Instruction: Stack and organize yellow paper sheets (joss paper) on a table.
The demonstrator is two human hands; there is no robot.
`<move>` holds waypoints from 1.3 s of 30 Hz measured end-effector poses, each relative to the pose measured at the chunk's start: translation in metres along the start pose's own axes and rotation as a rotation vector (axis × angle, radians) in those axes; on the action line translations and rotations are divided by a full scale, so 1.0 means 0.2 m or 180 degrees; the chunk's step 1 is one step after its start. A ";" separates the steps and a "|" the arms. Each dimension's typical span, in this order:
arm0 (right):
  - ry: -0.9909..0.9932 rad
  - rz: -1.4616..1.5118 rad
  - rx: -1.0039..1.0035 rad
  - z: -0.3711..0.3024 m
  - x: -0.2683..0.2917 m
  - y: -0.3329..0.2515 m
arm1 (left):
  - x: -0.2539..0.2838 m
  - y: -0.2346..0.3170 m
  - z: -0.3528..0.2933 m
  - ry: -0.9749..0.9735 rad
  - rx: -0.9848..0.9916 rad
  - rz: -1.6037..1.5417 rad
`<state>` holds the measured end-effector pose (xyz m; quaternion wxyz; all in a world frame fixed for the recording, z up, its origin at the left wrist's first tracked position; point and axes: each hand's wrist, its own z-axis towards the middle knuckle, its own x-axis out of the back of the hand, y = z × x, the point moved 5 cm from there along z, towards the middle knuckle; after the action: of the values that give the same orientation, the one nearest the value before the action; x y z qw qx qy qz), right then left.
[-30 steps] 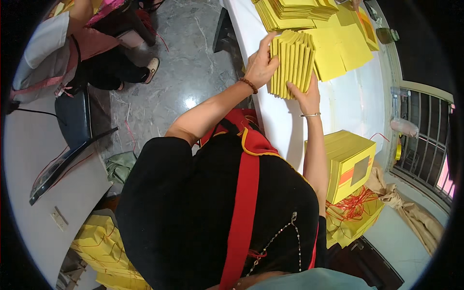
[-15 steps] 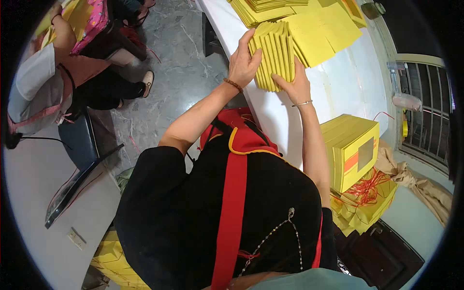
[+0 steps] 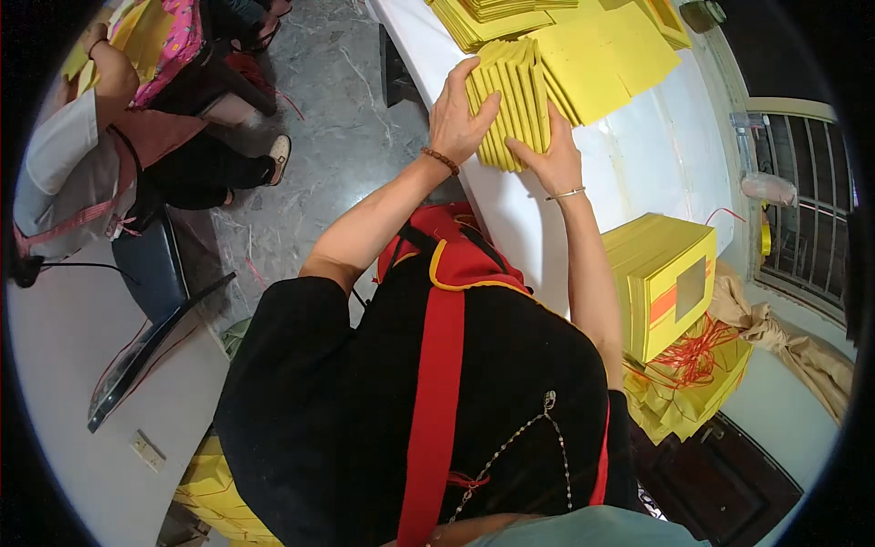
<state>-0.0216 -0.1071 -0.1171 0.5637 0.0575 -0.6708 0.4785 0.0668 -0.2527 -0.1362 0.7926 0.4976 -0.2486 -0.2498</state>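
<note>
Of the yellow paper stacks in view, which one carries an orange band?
The tall block-like stack standing right of the person's right forearm: its side shows an orange band and a grey patch. The stack under both hands is plain yellow.
</note>
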 end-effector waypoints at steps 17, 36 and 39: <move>0.0072 -0.0129 0.0038 -0.01 -0.02 0.00 | -0.01 0.02 0.00 0.0038 0.0232 0.0279; 0.1427 -0.0392 0.0374 -0.13 -0.12 -0.16 | 0.00 -0.35 -0.03 0.0935 0.2176 -0.2745; 0.1181 0.0710 -0.0025 -0.17 -0.20 -0.07 | -0.07 -0.37 0.00 0.0794 0.2078 -0.2881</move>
<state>0.0248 -0.1092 -0.1449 0.6213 -0.1083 -0.5596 0.5377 0.0447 -0.2713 -0.2056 0.4352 0.7993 0.0205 -0.4140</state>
